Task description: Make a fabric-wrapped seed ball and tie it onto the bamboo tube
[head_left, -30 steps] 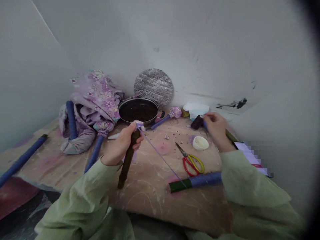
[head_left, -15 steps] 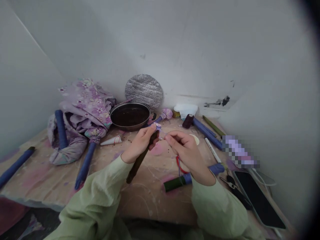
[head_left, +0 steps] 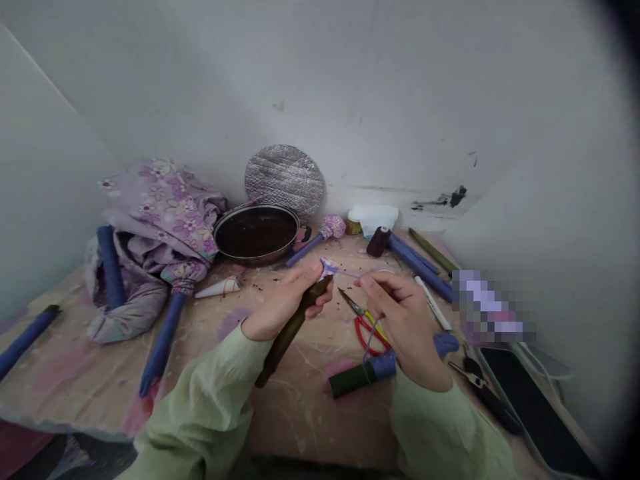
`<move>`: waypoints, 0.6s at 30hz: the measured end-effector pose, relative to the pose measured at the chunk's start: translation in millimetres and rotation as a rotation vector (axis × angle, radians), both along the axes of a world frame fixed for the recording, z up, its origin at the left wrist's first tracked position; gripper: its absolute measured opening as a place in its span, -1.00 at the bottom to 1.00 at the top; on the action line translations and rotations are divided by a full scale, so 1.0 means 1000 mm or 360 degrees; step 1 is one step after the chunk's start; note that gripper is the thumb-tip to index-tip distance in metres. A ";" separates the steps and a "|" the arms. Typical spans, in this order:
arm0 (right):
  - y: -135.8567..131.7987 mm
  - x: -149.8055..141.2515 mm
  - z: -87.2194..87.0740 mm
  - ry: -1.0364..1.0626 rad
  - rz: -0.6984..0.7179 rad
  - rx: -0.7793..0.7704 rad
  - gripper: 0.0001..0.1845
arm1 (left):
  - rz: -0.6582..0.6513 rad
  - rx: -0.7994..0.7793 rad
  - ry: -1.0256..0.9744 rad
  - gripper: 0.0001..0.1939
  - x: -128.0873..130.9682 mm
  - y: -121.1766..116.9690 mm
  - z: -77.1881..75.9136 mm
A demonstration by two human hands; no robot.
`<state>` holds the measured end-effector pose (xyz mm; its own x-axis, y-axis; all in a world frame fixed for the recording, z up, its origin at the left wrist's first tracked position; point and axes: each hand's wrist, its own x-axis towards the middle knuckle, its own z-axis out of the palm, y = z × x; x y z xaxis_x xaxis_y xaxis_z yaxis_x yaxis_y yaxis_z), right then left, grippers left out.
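Note:
My left hand (head_left: pixel 285 301) is closed around a dark brown-green stick (head_left: pixel 283 347), tilted with its lower end toward me. At the stick's top the thumb pins a small piece of floral purple cloth (head_left: pixel 330 268). My right hand (head_left: pixel 400 320) pinches a purple thread (head_left: pixel 349 273) that runs taut from the cloth. More thread hangs below the right hand toward a purple-wrapped stick with a dark green end (head_left: pixel 353 380). Scissors with red and yellow handles (head_left: pixel 367 323) lie behind that stick, partly covered by the right hand.
A dark pan (head_left: pixel 257 257) and a silver disc (head_left: pixel 285 177) stand at the back. Floral cloth (head_left: pixel 170 207) is heaped at left. A dark thread spool (head_left: pixel 379 242), purple-wrapped sticks (head_left: pixel 420 267), a white pen (head_left: pixel 433 303) and a phone (head_left: pixel 537 410) are at right.
My right hand has come from beside the spool to near the cloth, and the thread is now pulled out to the right. My left hand still holds the stick, tilted further over.

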<state>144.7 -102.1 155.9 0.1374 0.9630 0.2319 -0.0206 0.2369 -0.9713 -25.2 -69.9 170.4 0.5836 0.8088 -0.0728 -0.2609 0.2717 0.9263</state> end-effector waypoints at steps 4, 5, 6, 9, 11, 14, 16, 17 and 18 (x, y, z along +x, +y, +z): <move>0.000 0.000 0.001 -0.0006 0.0001 0.0006 -0.82 | -0.0219 -0.0269 -0.0162 -0.54 -0.002 0.003 -0.005; 0.000 0.000 0.001 -0.0020 0.0007 0.0002 -0.82 | -0.0279 -0.0344 -0.0208 -0.54 -0.002 0.004 -0.006; 0.000 -0.001 0.001 -0.0037 0.0019 -0.0006 -0.81 | -0.0340 -0.0419 -0.0249 -0.53 -0.003 0.004 -0.007; 0.001 -0.001 -0.003 -0.0088 0.0066 -0.0060 -0.80 | -0.0535 -0.0618 -0.0343 -0.52 -0.006 0.007 -0.009; 0.003 -0.001 -0.006 -0.0079 0.0113 -0.0108 -0.80 | -0.0668 -0.0710 -0.0404 -0.52 -0.006 0.009 -0.009; 0.006 -0.002 -0.010 0.0021 0.0216 -0.0159 -0.80 | -0.0822 -0.0808 -0.0507 -0.53 -0.006 0.010 -0.010; 0.007 -0.003 -0.011 0.0070 0.0293 -0.0196 -0.77 | -0.0908 -0.0868 -0.0560 -0.54 -0.004 0.010 -0.011; 0.008 -0.003 -0.011 0.0071 0.0347 -0.0223 -0.73 | -0.0955 -0.0900 -0.0580 -0.53 -0.003 0.010 -0.011; 0.009 -0.002 -0.011 0.0061 0.0412 -0.0250 -0.67 | -0.1010 -0.0933 -0.0596 -0.53 -0.002 0.010 -0.012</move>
<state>142.4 -93.1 145.2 -0.1118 0.9908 0.0765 -0.0982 0.0656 -0.9930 -27.5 -59.9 158.3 0.9705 0.2253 -0.0862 -0.1572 0.8617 0.4824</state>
